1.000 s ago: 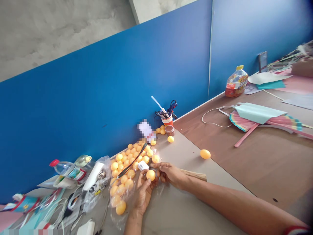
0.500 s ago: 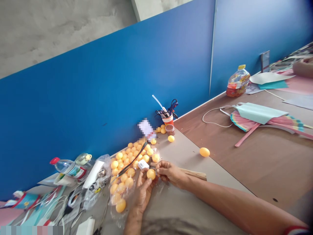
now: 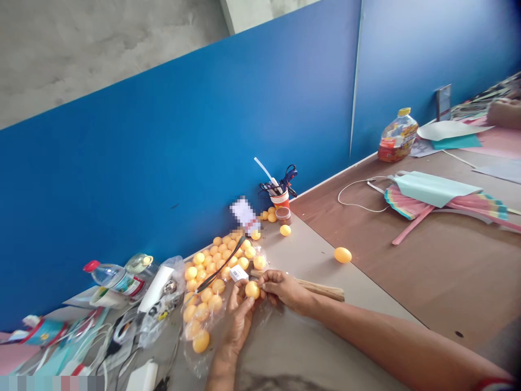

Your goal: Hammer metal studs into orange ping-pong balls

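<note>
I see a blue partition (image 3: 195, 157) across the upper frame; left of lower centre, a clear bag (image 3: 198, 363) of orange balls (image 3: 218, 287). Near it, the right hand (image 3: 287, 291) curls its fingers; I can't tell whether they meet. The left hand (image 3: 240, 320) pinches a single ball (image 3: 252, 290), just below frame centre.

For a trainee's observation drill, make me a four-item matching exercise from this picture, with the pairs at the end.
1. Left hand
2. Red-capped bottle
3. Yellow-capped bottle
4. Wooden strip

A. Lying left of the bagged balls
B. Partly hidden behind the right hand
C. Standing near the blue panel
D. Holding an orange ball

Pairs: 1-D, 2-A, 3-C, 4-B
</note>
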### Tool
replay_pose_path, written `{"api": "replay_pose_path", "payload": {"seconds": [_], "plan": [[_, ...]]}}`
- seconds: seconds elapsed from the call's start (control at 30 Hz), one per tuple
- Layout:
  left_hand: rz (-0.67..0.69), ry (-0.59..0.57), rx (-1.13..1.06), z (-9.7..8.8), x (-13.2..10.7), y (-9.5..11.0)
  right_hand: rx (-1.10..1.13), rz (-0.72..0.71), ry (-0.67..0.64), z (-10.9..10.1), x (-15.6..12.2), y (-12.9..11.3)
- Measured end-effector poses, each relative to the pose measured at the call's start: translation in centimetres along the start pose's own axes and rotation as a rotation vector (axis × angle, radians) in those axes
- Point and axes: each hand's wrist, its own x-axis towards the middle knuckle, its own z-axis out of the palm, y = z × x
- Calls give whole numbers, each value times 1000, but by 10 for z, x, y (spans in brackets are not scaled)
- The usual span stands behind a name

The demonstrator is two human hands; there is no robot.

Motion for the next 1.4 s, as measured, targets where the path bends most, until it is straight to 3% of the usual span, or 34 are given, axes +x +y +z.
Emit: {"api": "replay_pose_path", "payload": {"seconds": [0.3,0.63,0.97,1.4], "plan": [[8,-19,6,-3,1,-5,-107,13,25,0,0,0],[24,-8,48,0,0,-5,-68,9,9,-1,0,-1],[31,-23,17,-10,3,-13,-98,13,-5,-1,-1,-4],[8,40,59,2,0,-3,-183,30,17,1,-3,-6]]}}
